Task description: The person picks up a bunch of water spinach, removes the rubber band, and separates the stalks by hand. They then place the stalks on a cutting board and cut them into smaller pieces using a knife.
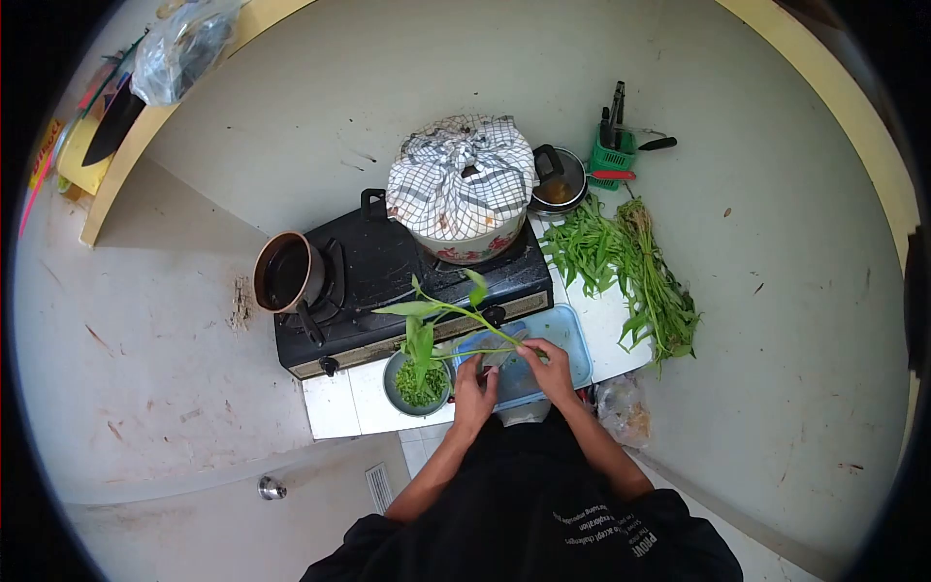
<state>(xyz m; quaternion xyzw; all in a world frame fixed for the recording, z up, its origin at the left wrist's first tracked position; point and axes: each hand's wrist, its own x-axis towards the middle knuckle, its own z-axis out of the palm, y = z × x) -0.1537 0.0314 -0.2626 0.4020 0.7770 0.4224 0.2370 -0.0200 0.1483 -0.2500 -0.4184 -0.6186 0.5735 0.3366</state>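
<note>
My right hand (548, 371) pinches the cut end of a leafy green stem (472, 312), which forks to the left with long pointed leaves. My left hand (474, 396) is closed at the lower branch of that stem, beside a greyish, blade-like shape that I cannot make out clearly. Both hands are over a blue plastic tray (579, 341). Left of my left hand, a grey bowl (390, 393) holds chopped green pieces (421, 385), with leaves of the stem hanging above it.
Behind the tray stands a black two-burner stove (373, 254), with a cloth-covered pot (456, 247) and a small saucepan (315, 276). A large bundle of greens (655, 281) lies at right, below a green utensil basket (611, 157). A plastic bag (623, 412) is by my right forearm.
</note>
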